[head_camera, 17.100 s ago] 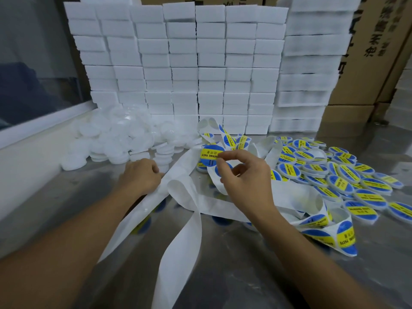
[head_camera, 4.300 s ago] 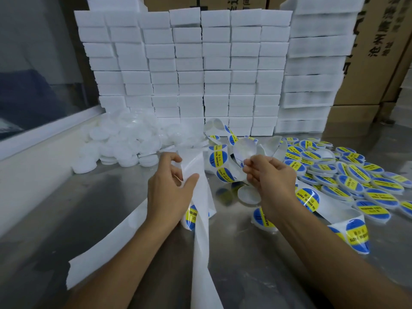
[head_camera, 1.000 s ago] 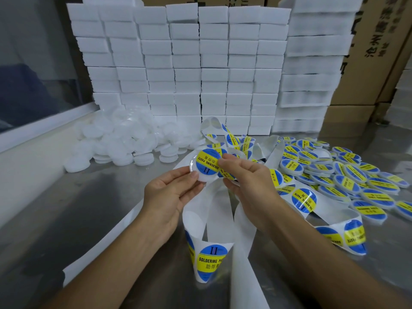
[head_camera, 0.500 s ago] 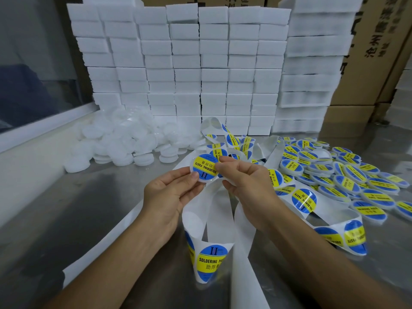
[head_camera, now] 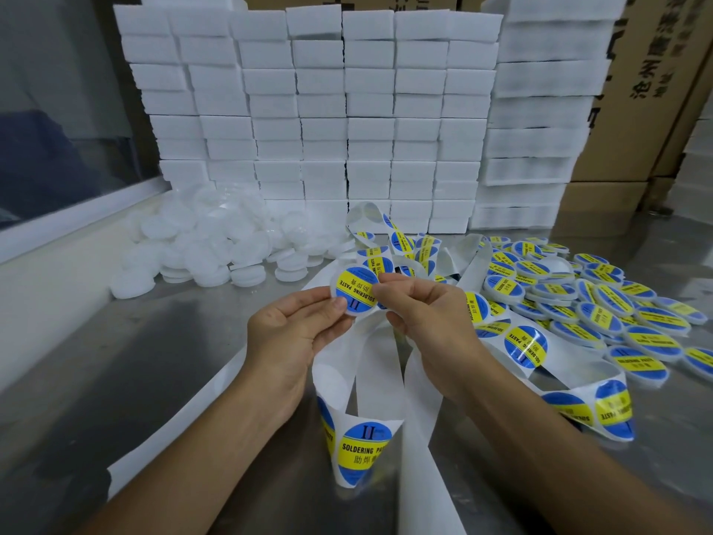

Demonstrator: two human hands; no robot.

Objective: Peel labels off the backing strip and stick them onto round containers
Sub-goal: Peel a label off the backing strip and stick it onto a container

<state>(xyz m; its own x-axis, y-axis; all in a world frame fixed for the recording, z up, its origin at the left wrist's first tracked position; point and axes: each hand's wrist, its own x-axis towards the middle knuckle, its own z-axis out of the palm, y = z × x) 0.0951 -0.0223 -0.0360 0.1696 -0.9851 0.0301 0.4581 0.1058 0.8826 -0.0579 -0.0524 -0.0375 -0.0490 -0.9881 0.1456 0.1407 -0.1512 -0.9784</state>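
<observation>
A round white container (head_camera: 355,290) with a blue and yellow label on its face is held up between both hands above the metal table (head_camera: 154,364). My left hand (head_camera: 293,334) holds it from the left, thumb on its lower rim. My right hand (head_camera: 424,314) pinches its right edge with thumb and forefinger. The white backing strip (head_camera: 416,426) loops beneath my hands, with labels still on it at the bottom (head_camera: 362,449) and to the right (head_camera: 525,346). Unlabelled white containers (head_camera: 216,249) lie heaped at the left; labelled containers (head_camera: 586,303) lie at the right.
Stacked white foam blocks (head_camera: 347,117) form a wall at the back of the table. Brown cardboard boxes (head_camera: 640,94) stand behind on the right. A glass partition with a white sill (head_camera: 69,210) runs along the left.
The labelled container has turned slightly in my fingers and my right thumb and forefinger have shifted along its right edge. Hands and strip otherwise stay where they were.
</observation>
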